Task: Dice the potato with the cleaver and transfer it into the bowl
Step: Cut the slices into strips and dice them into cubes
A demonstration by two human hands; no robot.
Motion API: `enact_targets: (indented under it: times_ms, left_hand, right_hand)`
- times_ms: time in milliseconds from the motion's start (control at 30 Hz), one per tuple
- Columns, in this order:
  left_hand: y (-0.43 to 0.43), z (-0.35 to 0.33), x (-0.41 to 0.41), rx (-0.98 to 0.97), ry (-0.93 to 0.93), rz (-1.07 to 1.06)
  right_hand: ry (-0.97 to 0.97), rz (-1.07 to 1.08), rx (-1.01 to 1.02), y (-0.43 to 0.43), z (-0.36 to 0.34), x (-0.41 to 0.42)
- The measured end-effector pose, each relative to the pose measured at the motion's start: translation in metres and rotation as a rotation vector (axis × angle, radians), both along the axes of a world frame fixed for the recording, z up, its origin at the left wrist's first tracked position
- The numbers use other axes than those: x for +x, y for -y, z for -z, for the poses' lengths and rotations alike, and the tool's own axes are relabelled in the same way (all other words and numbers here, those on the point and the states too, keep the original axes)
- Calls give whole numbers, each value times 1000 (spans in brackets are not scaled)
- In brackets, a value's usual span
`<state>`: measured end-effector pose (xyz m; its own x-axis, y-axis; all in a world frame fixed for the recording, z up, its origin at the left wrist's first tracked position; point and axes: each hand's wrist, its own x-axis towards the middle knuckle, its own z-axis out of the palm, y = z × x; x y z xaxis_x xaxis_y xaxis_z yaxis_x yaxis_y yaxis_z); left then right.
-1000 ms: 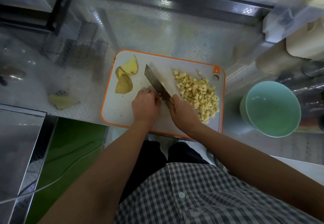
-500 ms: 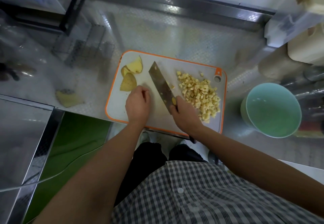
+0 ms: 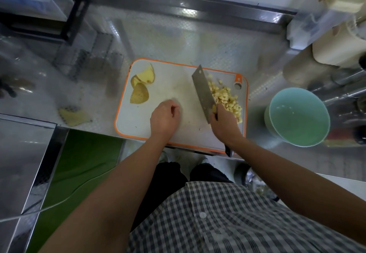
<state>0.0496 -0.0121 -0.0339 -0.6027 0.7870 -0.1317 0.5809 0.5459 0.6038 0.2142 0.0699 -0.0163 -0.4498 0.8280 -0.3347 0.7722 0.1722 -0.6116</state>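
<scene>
A white cutting board (image 3: 170, 82) with an orange rim lies on the steel counter. A pile of diced potato (image 3: 227, 99) sits on its right side. My right hand (image 3: 224, 126) grips the cleaver (image 3: 204, 94), whose blade stands against the left edge of the pile; a potato bit sticks to the blade near the handle. My left hand (image 3: 164, 118) rests on the middle of the board with fingers curled, holding nothing that I can see. Several potato slices (image 3: 141, 86) lie at the board's far left. An empty light green bowl (image 3: 297, 117) stands on the counter to the right of the board.
A potato peel (image 3: 72, 115) lies on the counter left of the board. A wire rack (image 3: 89, 62) stands at the back left. Pale canisters (image 3: 324, 54) and metal pots crowd the right side behind the bowl. The counter's front edge runs just under the board.
The cleaver has swung right across the board to the edge of the dice pile. My left hand has pulled back from the blade to the board's middle.
</scene>
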Motion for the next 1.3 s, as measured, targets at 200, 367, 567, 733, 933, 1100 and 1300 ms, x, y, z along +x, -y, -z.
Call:
enact_targets:
  times_ms: [200,367,567,733,933,1100,1300]
  left_hand:
    - [-13,-1,0,4,32,42]
    - [-27,-8,4,12,317,-22]
    - [-53,-30,18,139,953,-260]
    - [-48,-23,16,153,851,-251]
    - [-55,-19,16,157,791,-273]
    - [-57,-18,17,155,751,-262]
    - [-52,-16,16,142,716,-270]
  right_hand:
    - [-14,-62,-7,3,1,-4]
    - [17,-48,168,-4,-9,3]
    - [79,-235,365,10,-9,2]
    - [-72,-322,273,9,-4,14]
    - [-174,-245,319,-2,-11,22]
    - [-204,-249,366,-16,-9,6]
    - [-143,-212,352,-20,-5,-10]
